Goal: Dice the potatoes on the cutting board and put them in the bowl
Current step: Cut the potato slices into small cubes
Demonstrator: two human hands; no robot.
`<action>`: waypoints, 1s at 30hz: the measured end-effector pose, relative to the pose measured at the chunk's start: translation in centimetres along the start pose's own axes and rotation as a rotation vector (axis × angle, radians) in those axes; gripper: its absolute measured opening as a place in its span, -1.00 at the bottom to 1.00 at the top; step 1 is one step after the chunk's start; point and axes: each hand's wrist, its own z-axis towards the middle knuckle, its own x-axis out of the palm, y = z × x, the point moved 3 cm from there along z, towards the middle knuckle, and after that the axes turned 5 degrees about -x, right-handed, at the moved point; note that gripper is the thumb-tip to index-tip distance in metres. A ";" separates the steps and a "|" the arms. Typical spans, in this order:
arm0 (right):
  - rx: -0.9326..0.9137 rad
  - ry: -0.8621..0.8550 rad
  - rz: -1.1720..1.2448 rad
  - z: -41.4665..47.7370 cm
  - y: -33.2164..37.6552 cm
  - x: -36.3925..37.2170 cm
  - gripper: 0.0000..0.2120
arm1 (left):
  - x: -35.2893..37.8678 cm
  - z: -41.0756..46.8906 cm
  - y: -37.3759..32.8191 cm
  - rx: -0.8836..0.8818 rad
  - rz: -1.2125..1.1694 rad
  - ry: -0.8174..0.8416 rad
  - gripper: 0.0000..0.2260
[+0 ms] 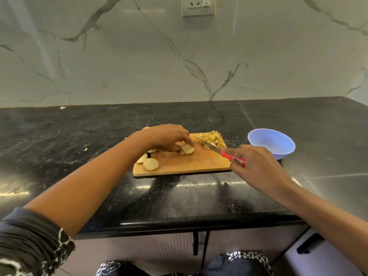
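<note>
A wooden cutting board point(191, 163) lies on the black counter. My left hand point(169, 137) pinches a small stack of potato slices point(188, 150) near the board's middle. More slices point(151, 163) lie at the board's left end. A pile of diced potato point(212, 138) sits at the far right corner. My right hand point(253, 164) grips a red-handled knife point(229, 155), its blade pointing left toward the diced pile. An empty blue bowl point(271, 143) stands on the counter just right of the board.
The black stone counter point(79, 148) stretches left and right, backed by a marble wall with a socket point(198, 5). A small scrap point(86, 149) lies left of the board. Cabinet doors with black handles point(196, 244) are below the counter's front edge.
</note>
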 end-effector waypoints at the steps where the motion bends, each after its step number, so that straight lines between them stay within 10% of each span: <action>1: -0.007 0.002 -0.002 0.1 0.1 0.2 -0.62 | 0.0 0.0 0.0 -0.015 0.008 -0.002 -0.62; 15: -0.043 0.039 0.001 2.2 1.0 1.8 -0.60 | 3.1 -2.1 -3.4 -0.445 0.137 -0.355 -0.58; 30: -0.066 0.046 -0.010 1.9 1.6 2.6 -0.59 | 4.8 -4.7 -4.4 -0.267 -0.006 -0.235 -0.50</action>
